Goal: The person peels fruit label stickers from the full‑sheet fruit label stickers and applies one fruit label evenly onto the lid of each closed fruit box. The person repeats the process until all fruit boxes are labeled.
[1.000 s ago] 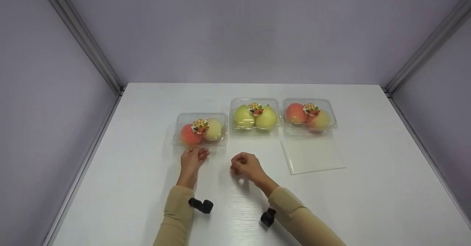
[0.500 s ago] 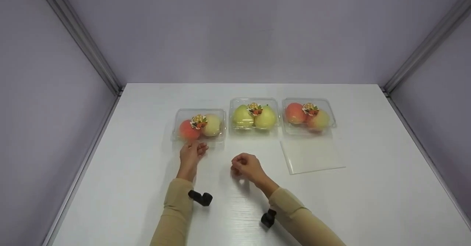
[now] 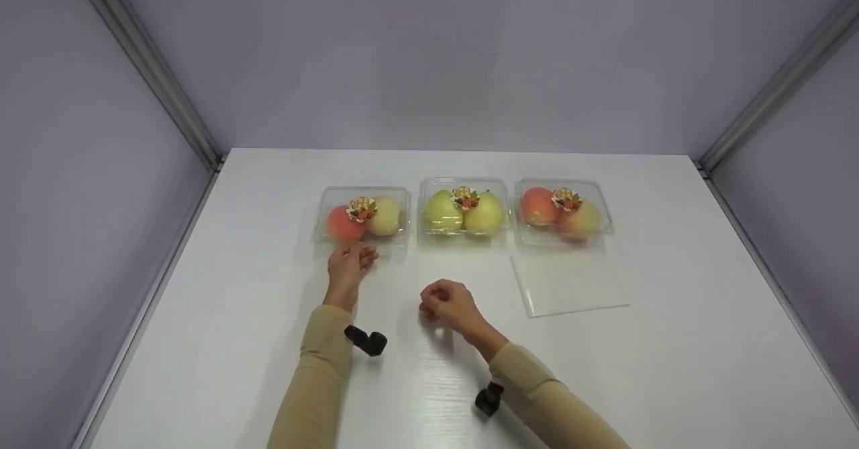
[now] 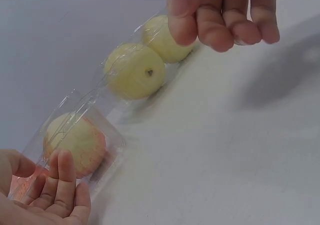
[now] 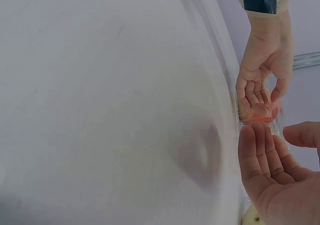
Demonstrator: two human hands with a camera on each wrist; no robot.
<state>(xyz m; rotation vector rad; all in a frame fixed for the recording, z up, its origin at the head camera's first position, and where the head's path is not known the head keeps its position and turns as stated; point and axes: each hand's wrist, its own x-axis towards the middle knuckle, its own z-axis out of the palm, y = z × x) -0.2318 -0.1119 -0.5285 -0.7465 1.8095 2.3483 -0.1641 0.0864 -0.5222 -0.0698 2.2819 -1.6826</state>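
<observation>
In the head view my left hand [image 3: 347, 266] is at the front edge of the left clear plastic fruit box [image 3: 327, 197], thumb and index finger pinching its lip. The box holds a red fruit and a pale yellow one, like peaches, under a fruit sticker [image 3: 362, 210]. From the left wrist view, the left hand [image 4: 47, 195] has its other fingers loosely bent below the box. My right hand [image 3: 451, 303] hovers over the table with loosely curled fingers, holding nothing. Beside the left box stands a middle clear box [image 3: 429, 184] of yellow-green pears.
A third clear box [image 3: 592, 187] with red-yellow fruit stands on the right. In front of it lies a flat, whitish translucent sheet [image 3: 570, 284]. Pale walls [image 3: 429, 60] close off the white table [image 3: 698, 341] at the back and sides.
My left hand has moved away from me together with the left fruit box, which has slid back roughly level with the middle box. The right hand has stayed in place.
</observation>
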